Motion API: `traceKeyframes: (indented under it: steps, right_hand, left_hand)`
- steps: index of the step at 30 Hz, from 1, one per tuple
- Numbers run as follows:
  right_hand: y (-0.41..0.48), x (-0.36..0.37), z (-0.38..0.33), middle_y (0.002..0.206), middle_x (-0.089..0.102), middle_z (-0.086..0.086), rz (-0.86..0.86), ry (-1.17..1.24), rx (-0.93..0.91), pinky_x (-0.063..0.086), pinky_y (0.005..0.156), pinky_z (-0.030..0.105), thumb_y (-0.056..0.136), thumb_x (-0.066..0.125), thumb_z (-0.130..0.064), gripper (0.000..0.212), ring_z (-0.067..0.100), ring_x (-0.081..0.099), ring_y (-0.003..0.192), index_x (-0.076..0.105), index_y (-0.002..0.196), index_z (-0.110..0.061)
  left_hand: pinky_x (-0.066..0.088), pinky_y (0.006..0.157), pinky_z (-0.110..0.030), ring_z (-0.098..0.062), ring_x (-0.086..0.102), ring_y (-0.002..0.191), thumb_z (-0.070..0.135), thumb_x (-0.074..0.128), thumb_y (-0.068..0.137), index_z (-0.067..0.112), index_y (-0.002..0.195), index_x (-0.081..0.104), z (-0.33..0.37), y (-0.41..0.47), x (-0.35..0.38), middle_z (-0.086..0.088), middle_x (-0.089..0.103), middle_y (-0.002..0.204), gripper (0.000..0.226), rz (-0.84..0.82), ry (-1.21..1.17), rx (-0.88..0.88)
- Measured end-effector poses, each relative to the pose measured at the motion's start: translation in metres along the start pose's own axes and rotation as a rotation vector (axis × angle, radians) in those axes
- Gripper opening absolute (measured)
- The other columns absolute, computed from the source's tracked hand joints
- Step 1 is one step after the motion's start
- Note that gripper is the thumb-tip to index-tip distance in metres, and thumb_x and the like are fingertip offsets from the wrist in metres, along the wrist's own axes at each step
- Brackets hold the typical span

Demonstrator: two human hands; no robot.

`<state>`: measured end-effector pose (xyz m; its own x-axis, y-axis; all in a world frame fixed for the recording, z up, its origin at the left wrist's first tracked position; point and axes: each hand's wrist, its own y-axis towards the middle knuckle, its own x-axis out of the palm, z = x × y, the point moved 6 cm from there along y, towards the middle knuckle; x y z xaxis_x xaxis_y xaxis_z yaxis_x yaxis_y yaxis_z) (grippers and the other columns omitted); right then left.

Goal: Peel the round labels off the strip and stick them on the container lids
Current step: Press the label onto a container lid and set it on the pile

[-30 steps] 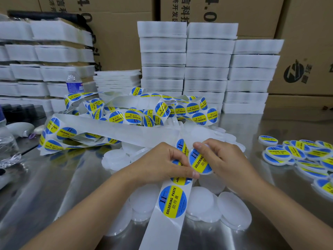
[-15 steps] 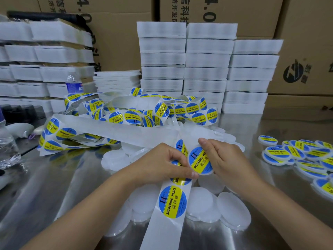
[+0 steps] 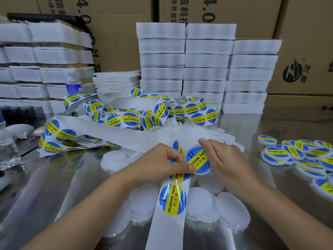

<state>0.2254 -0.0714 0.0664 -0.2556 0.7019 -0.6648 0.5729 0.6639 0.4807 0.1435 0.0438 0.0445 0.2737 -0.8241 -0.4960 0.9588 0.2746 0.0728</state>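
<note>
A white backing strip [image 3: 166, 231] runs from the bottom edge up into my left hand [image 3: 160, 163], which pinches it. One round blue and yellow "soldering paste" label [image 3: 173, 199] sits on the strip just below that hand. My right hand [image 3: 227, 159] holds a white round lid [image 3: 198, 161] upright, with a label covering its face. My left thumb tip touches the lid's lower left edge. Plain white lids [image 3: 232, 210] lie under and around both hands.
A long tangle of label strip [image 3: 126, 120] is piled behind my hands. Several labelled lids [image 3: 297, 152] lie at the right on the metal table [image 3: 54, 186]. White foam trays [image 3: 205, 60] and cardboard boxes stand at the back, and water bottles [image 3: 73, 85] at the left.
The lid in my right hand has turned to face me more squarely, with the label now flat on it. My right fingers shifted up to its top edge. My left hand stayed put.
</note>
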Motion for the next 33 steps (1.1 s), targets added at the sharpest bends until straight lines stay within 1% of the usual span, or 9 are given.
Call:
traceKeyframes:
  steps: [7,11,13,15,18,21,24,27,33]
  right_hand:
    - [0.000,-0.004,-0.001,0.062,0.054,0.013,0.035,0.023,-0.046,0.042,0.067,0.045,0.097,0.037,-0.036,0.042,0.031,0.049,0.066,0.051,0.067,-0.008]
    - [-0.002,-0.005,0.000,0.060,0.054,-0.001,0.029,0.015,-0.033,0.042,0.066,0.041,0.080,0.025,-0.064,0.052,0.020,0.049,0.064,0.050,0.066,-0.021]
    - [-0.002,-0.001,0.004,0.077,0.062,-0.013,-0.021,-0.010,-0.019,0.045,0.072,0.033,0.073,0.022,-0.077,0.059,0.011,0.055,0.077,0.058,0.087,-0.032]
    - [-0.001,0.005,0.008,0.105,0.054,-0.028,-0.063,-0.052,-0.039,0.042,0.082,0.025,0.069,0.032,-0.084,0.067,-0.001,0.050,0.096,0.051,0.118,-0.042]
    - [-0.003,0.010,0.007,0.117,0.036,-0.029,-0.069,-0.098,-0.119,0.032,0.083,0.019,0.066,0.052,-0.076,0.083,-0.012,0.035,0.101,0.032,0.138,-0.040]
    - [-0.003,0.007,0.003,0.115,0.036,-0.025,-0.005,-0.120,-0.191,0.033,0.081,0.017,0.062,0.059,-0.067,0.085,-0.006,0.039,0.107,0.037,0.138,-0.034]
    - [-0.003,0.004,0.001,0.113,0.038,-0.022,0.032,-0.124,-0.214,0.044,0.083,0.027,0.062,0.060,-0.063,0.082,0.001,0.047,0.100,0.044,0.135,-0.029]
    - [-0.003,0.003,0.001,0.110,0.042,-0.017,0.047,-0.101,-0.227,0.048,0.081,0.035,0.064,0.060,-0.061,0.079,0.004,0.049,0.096,0.049,0.133,-0.026]
    - [-0.004,0.000,-0.001,0.107,0.046,-0.014,0.075,-0.107,-0.247,0.049,0.078,0.036,0.066,0.067,-0.054,0.073,0.003,0.048,0.093,0.053,0.131,-0.024]
  left_hand:
    - [0.048,0.076,-0.024,-0.010,0.061,0.068,0.024,0.070,0.083,0.023,0.057,0.070,-0.001,-0.001,0.000,0.004,0.071,0.071,0.027,-0.015,-0.099,-0.013]
    - [0.046,0.069,-0.016,-0.007,0.062,0.068,0.023,0.067,0.085,0.024,0.054,0.067,0.000,-0.001,-0.001,0.004,0.072,0.072,0.030,-0.008,-0.119,0.002]
    - [0.047,0.072,-0.017,-0.009,0.064,0.072,0.023,0.066,0.085,0.022,0.058,0.068,0.001,0.000,-0.003,0.003,0.073,0.071,0.028,0.015,-0.122,0.009]
    - [0.045,0.071,-0.019,-0.009,0.060,0.068,0.026,0.066,0.084,0.019,0.061,0.070,0.000,0.001,-0.007,0.000,0.070,0.068,0.025,0.057,-0.108,0.019]
    - [0.040,0.064,-0.017,-0.006,0.051,0.059,0.027,0.067,0.085,0.026,0.053,0.067,0.000,0.003,-0.009,0.007,0.060,0.058,0.032,0.100,-0.069,0.044]
    - [0.045,0.073,-0.022,-0.006,0.058,0.066,0.027,0.068,0.085,0.030,0.051,0.067,0.001,0.003,-0.009,0.000,0.067,0.067,0.034,0.103,-0.057,0.064]
    - [0.046,0.075,-0.028,-0.009,0.058,0.066,0.029,0.068,0.084,0.027,0.054,0.068,0.002,0.003,-0.009,-0.009,0.067,0.072,0.030,0.113,-0.059,0.082]
    - [0.044,0.073,-0.028,-0.008,0.055,0.063,0.032,0.068,0.083,0.026,0.056,0.068,0.001,0.004,-0.010,-0.005,0.066,0.070,0.027,0.112,-0.059,0.083]
    - [0.043,0.071,-0.020,-0.005,0.055,0.063,0.032,0.068,0.084,0.026,0.058,0.069,-0.001,0.005,-0.010,0.006,0.065,0.065,0.026,0.118,-0.040,0.090]
